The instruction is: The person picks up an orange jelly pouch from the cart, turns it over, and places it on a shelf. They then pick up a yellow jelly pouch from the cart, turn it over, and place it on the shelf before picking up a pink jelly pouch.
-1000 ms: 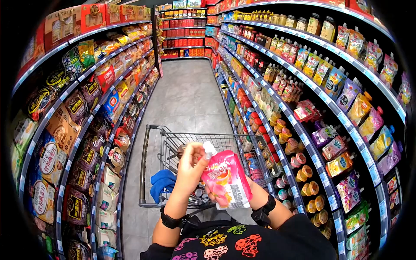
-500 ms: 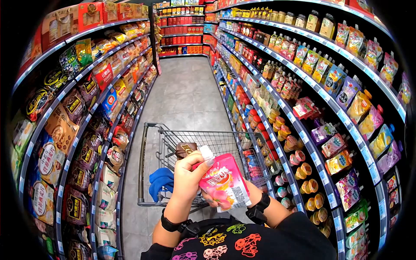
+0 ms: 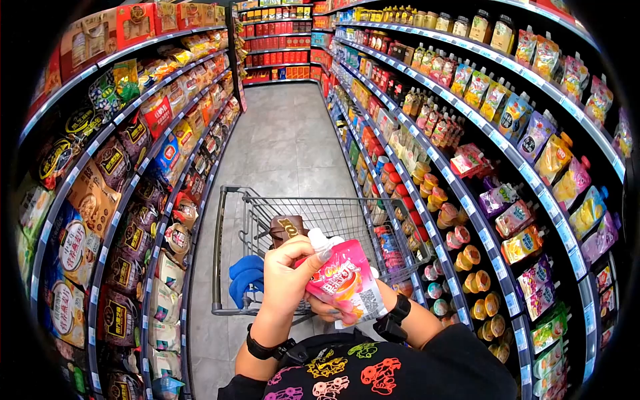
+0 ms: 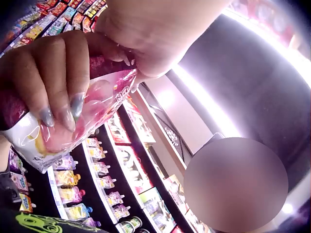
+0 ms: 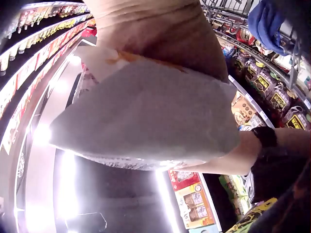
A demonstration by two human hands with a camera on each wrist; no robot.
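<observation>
- The left hand (image 3: pixel 288 272) is closed round the upper part of a glossy pink plastic drink pouch with a white screw cap (image 3: pixel 347 283). Its fingers wrap the neck just under the cap.
- In the left wrist view, the fingers (image 4: pixel 51 73) with grey-blue painted nails curl over the pouch's (image 4: pixel 104 99) pink printed face and press into it.
- The right hand (image 3: pixel 328 311) grips the same pouch from beneath and behind, at 6 o'clock of the left hand. Only its curled fingers show under the lower edge.
- In the right wrist view, the right hand (image 5: pixel 160 34) lies against the pouch's pale back (image 5: pixel 146 111).
- The pouch is held in the air in front of the person's chest, tilted, with its cap pointing to about 11 o'clock.
- A silver wire shopping cart (image 3: pixel 225 257) stands at 12 o'clock of the hands, in the aisle.
- In the cart, a crumpled blue cloth (image 3: pixel 247 277) lies at 9 o'clock of the left hand, and a brown wrapped packet (image 3: pixel 288 229) sits at 12 o'clock of it.
- A black strap (image 3: pixel 263 348) circles the left wrist, and a black band (image 3: pixel 395 319) circles the right wrist.
- Shelves of bagged goods (image 3: pixel 100 200) run along at 9 o'clock.
- Shelves with rows of colourful spouted pouches (image 3: pixel 527 140) run along at 3 o'clock.
</observation>
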